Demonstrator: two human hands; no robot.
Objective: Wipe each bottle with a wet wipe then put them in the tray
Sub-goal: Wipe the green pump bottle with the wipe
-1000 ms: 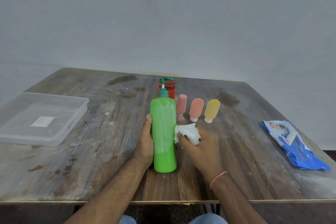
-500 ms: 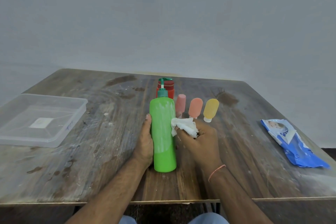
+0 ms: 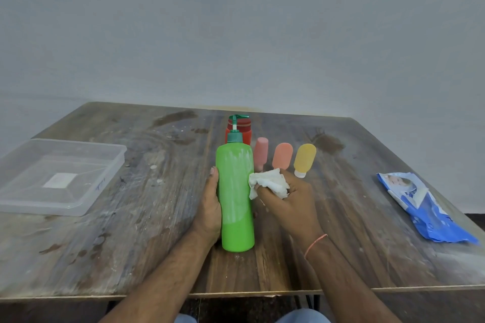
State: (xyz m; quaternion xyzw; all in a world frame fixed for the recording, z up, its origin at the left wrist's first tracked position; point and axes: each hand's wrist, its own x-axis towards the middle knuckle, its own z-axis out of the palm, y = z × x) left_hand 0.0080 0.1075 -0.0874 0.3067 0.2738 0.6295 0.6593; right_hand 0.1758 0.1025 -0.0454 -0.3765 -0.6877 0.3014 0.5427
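— Where's the bottle you're working on?

— The green pump bottle [image 3: 236,199] stands upright on the wooden table [image 3: 147,217], near the front edge and right in front of me. My left hand [image 3: 210,210] is wrapped round its left side, thumb up along the plastic, steadying it.

— And the other hand?

— My right hand [image 3: 287,199] has its fingers curled round a crumpled white wet wipe [image 3: 267,183], bunched in my grip. The wipe's edge touches the right side of the green bottle, about halfway up.

— What's behind it?

— A red bottle [image 3: 245,134] stands directly behind the green one, mostly hidden by the pump. To its right, three small tubes stand in a row on their caps: a pink tube [image 3: 260,151], an orange tube [image 3: 282,155] and a yellow tube [image 3: 304,157]. My right knuckles sit just in front of the orange one.

— And the tray?

— The clear plastic tray [image 3: 78,207] is at the left edge of the table, well apart from the bottles, with a white label showing through its bottom.

— Anything on the right?

— A blue and white wipes packet [image 3: 422,207] lies flat near the right edge.
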